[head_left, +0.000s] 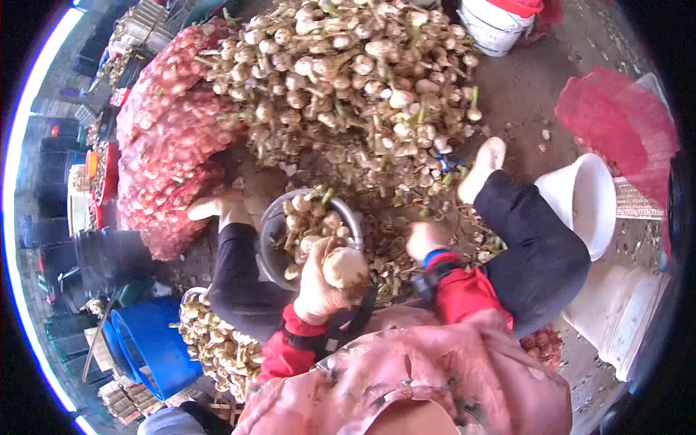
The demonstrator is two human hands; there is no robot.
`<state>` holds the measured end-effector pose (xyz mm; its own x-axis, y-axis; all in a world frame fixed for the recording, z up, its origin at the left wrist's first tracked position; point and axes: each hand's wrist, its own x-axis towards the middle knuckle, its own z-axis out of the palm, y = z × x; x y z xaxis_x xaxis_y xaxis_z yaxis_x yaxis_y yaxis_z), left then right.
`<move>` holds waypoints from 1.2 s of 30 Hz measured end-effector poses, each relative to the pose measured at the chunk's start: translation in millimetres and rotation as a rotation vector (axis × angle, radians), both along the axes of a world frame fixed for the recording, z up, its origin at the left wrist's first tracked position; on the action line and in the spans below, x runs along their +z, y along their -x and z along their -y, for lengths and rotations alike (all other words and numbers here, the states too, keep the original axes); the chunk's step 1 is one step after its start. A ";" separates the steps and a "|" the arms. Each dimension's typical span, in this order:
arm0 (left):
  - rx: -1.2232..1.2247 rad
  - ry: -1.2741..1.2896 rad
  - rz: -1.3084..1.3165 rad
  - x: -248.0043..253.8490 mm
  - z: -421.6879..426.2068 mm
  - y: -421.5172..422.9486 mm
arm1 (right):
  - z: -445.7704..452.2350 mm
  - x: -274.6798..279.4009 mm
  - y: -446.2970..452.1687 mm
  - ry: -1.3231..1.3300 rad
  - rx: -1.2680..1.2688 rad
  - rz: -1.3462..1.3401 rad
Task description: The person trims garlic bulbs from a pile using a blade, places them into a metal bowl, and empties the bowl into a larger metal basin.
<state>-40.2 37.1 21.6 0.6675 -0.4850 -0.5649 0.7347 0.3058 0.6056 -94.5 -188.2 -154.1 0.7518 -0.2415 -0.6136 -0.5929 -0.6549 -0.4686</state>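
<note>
My left hand is closed around a garlic bulb, holding it over a grey-rimmed bucket. Inside that bucket lie more garlic bulbs, some with stalks. My right hand hovers to the right of the bucket above scattered garlic trimmings. It is blurred and looks curled into a fist; whatever its fingers hold cannot be made out. Ahead of both hands rises a large heap of garlic with stalks.
A red mesh sack of garlic stands at left. Near it are a blue barrel and more garlic bulbs. To the right are a white bucket and red netting. Another white bucket stands beyond the heap.
</note>
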 end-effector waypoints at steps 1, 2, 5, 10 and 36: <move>-0.026 -0.309 0.612 12.6 -1.0 13.3 | 10.1 5.1 0.4 0.021 -0.286 0.000; 0.016 -0.277 0.579 9.8 -2.9 9.7 | 5.2 6.2 -10.0 0.050 -0.448 -0.041; -0.032 -0.136 0.600 -12.6 -15.2 -16.2 | -22.6 22.8 -27.9 -0.505 -0.284 0.627; 0.029 0.214 0.462 -44.8 -17.5 -17.5 | -66.4 97.2 -21.1 -1.456 -0.445 0.315; 0.173 -0.330 0.416 -30.7 -44.3 -35.0 | -12.5 -30.9 10.5 -0.617 -0.495 0.190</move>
